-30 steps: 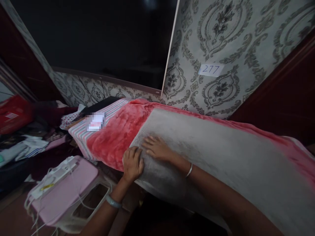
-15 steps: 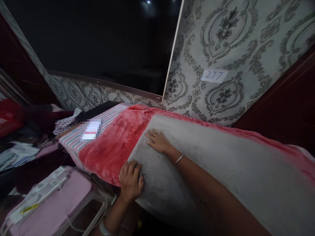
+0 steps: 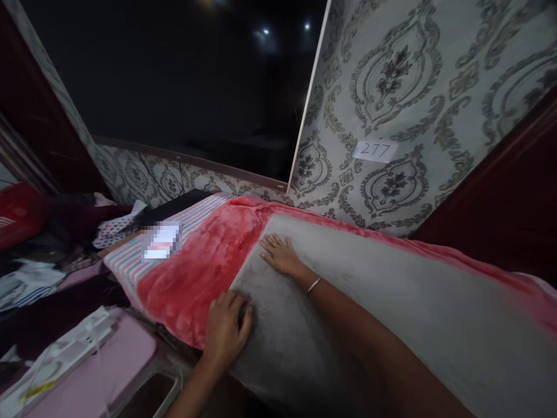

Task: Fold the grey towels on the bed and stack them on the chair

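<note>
The television (image 3: 183, 81) has a paper label (image 3: 376, 151) to its right and clothes (image 3: 37, 281), a stool (image 3: 130, 345) and a power strip (image 3: 82, 342) below left

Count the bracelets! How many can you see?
1. The thin silvery bracelet is around the right wrist, over the grey fabric. None shows on the left arm, but it leaves the picture's bottom edge, so another could be hidden.

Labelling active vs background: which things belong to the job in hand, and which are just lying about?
Job in hand:
- right hand, flat on gray fabric
- left hand, at its edge beside red fabric

Lying about:
- power strip on pink stool
- striped white garment
</note>
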Demonstrator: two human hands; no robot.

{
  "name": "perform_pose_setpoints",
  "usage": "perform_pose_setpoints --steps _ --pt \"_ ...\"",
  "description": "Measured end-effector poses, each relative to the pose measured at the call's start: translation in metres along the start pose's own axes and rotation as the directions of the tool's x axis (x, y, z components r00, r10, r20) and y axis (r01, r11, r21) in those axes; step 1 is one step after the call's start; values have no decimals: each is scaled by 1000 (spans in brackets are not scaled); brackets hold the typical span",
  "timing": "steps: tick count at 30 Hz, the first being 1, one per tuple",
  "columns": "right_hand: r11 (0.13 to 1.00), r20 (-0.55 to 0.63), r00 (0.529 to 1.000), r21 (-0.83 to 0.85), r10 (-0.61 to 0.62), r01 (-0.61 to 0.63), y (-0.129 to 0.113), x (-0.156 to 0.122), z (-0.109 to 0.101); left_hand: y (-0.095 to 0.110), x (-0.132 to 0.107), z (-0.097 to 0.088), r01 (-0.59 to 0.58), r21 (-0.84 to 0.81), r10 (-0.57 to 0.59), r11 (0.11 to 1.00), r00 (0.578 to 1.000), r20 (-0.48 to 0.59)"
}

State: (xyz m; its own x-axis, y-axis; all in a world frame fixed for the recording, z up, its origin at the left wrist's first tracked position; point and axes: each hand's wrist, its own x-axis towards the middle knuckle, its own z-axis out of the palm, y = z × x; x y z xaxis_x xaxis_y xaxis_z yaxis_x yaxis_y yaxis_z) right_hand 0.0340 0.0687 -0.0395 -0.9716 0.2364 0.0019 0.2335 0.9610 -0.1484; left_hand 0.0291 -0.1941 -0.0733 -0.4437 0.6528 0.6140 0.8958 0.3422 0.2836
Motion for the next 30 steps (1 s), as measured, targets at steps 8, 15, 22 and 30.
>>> perform_pose_setpoints --steps 8,15,22,30 --pt "997 -2 997 17 72 -72 21 27 -3 -1 14 18 -47 123 32 991 992 122" --pt "987 2 987 13 162 -162 43 58 -9 -4 9 20 -41 135 25 990 993 118" --pt "976 -17 976 24 218 -217 68 95 -10 -10 7 23 -97 153 90 983 995 50" --pt "973 -56 972 19 230 -229 87 123 -1 -10 5 22 -89 142 81 986 995 63"
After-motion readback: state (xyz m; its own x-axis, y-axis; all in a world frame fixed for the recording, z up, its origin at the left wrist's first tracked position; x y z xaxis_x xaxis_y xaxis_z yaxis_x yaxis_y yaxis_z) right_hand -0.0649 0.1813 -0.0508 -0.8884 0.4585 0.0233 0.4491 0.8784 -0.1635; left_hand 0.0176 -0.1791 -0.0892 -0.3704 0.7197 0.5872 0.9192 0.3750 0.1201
